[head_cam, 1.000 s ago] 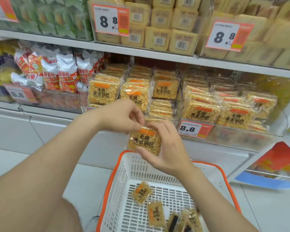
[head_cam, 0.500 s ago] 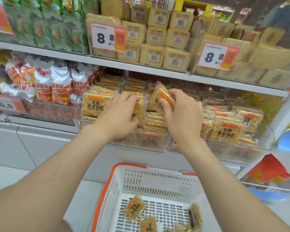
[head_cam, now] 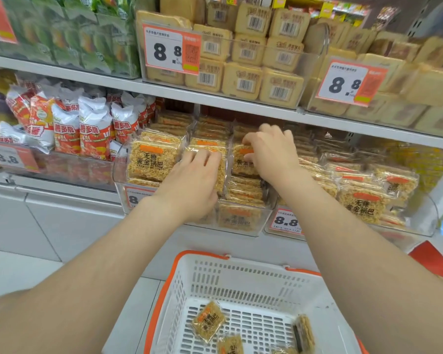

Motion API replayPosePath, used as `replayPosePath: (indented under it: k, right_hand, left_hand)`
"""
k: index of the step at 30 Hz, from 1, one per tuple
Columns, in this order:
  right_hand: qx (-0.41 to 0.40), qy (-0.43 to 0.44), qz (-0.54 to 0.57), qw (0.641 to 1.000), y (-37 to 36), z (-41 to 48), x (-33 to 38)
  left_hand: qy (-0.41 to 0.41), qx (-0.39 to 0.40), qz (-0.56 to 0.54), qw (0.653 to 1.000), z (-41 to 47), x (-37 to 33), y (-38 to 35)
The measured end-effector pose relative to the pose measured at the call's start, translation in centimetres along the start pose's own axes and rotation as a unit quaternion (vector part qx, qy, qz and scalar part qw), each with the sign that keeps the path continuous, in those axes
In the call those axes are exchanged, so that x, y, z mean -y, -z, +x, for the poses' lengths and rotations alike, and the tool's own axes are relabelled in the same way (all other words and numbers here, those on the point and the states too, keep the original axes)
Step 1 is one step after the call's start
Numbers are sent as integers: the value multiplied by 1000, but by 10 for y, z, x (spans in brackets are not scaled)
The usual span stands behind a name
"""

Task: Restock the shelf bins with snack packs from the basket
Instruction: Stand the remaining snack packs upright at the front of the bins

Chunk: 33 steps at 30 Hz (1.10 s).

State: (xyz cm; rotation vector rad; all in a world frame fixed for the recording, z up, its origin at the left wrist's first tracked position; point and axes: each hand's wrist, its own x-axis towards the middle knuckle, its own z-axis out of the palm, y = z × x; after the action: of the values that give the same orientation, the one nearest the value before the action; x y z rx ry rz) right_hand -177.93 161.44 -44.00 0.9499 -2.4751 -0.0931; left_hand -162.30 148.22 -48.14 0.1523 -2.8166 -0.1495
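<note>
The right hand (head_cam: 271,154) is on a snack pack (head_cam: 241,164) at the right end of the clear bin (head_cam: 118,172); its fingers curl over the pack's top edge and the thumb sits on the front, so the grip is a closed pinch on that one pack. The pack stands upright on its lower edge with the printed face towards the person; its flat side runs along the bin's front, and flat-lying packs are stacked just below it. The left hand (head_cam: 192,185) lies against the middle row of packs, fingers fairly straight and laid over their fronts; it seems to steady the row rather than hold anything, though the fingertips are partly hidden by the wrappers.

The step in hand looks like seating this pack in the right-hand row; the slot lies straight below and behind the right hand, so the move would be a short push down and back, then a release. The basket (head_cam: 202,255) sits below the bin's front edge, close to the person; a few loose packs (head_cam: 208,321) lie flat on its floor, one near the middle and others towards the near edge and right side. For the next pick, either hand must come down and back; the right is nearer the pack at the basket's right side, the left nearer the middle one.
</note>
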Motion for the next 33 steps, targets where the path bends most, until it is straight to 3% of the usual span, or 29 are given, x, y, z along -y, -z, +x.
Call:
replayPosePath:
  k: [3, 7, 13, 18, 21, 24, 27, 30, 33]
  right_hand:
    - [6, 12, -37, 999, -1, 2, 9]
    - [-7, -27, -23, 999, 0, -6, 18]
    - [21, 4, 20, 1000, 9, -26, 24]
    - [-209, 38, 71, 975, 1, -68, 24]
    - [-203, 90, 153, 963, -18, -108, 27]
    - [-148, 155, 204, 955, -45, -145, 29]
    - [-57, 188, 207, 958, -77, -174, 31]
    - [23, 171, 227, 958, -104, -200, 37]
    - [152, 167, 202, 953, -129, -221, 41]
  left_hand:
    - [-4, -4, -2, 1000, 0, 1, -1]
    - [-1, -5, -4, 1000, 1, 0, -2]
    - [42, -17, 10, 999, -4, -10, 4]
    - [24, -180, 8, 983, -15, -23, 1]
    - [-20, -214, -11, 977, -24, -31, -8]
    - [-76, -139, -7, 987, -35, -41, -32]
    - [-96, 25, 16, 995, -49, -50, -61]
    - [-93, 179, 51, 978, -58, -51, -84]
    - [-67, 271, 38, 959, -65, -53, -114]
